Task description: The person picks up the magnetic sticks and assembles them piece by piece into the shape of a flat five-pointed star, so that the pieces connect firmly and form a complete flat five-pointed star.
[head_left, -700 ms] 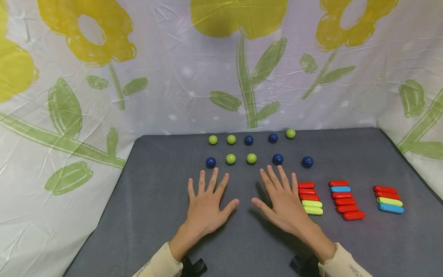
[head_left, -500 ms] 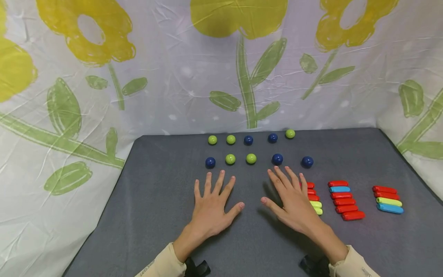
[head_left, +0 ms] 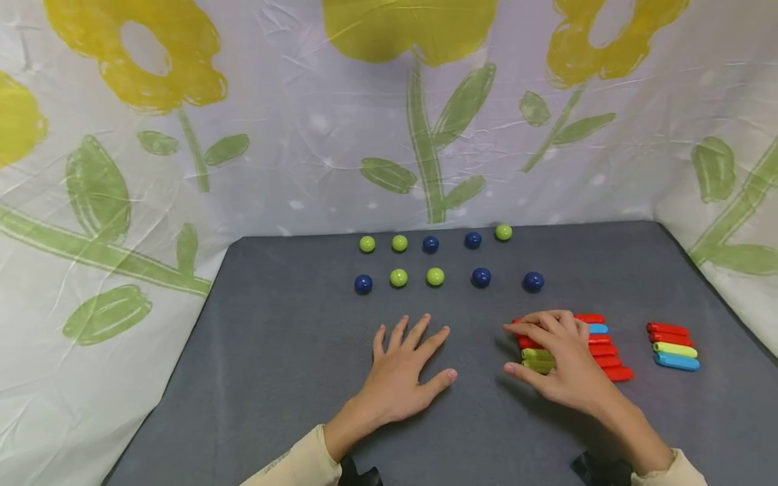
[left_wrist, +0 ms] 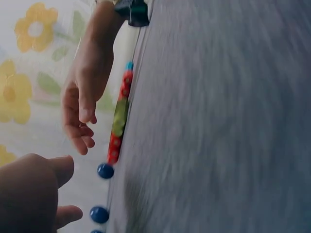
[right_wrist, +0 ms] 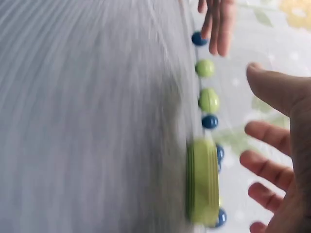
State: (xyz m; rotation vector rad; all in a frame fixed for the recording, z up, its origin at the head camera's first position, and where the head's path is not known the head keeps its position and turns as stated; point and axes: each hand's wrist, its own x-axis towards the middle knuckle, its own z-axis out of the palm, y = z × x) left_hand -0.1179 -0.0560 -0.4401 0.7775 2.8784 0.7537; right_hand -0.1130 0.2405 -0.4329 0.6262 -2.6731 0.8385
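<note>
My left hand (head_left: 398, 379) is held over the grey table with its fingers spread and nothing in it. To its right, my right hand (head_left: 566, 364) hovers above the left column of short plastic sticks, thumb and bent fingers apart, holding nothing. Partly covered by its fingers, that column shows red ends and two yellow-green sticks (head_left: 537, 360) at the near end. A middle column of mostly red sticks (head_left: 612, 361) with a blue one (head_left: 598, 329) lies behind the hand. In the right wrist view, a yellow-green stick (right_wrist: 204, 182) lies below the curved fingers.
A third group of sticks (head_left: 673, 348), red, yellow-green and blue, lies farther right. Two rows of small balls, green (head_left: 434, 277) and blue (head_left: 481, 277), line the back of the table (head_left: 273, 351). A flower-printed cloth (head_left: 292, 135) rises behind and at the sides.
Both hands have moved right. My right hand has gone over the left sticks, its fingers bending from spread straight. The view has shifted slightly; the balls and sticks keep their places.
</note>
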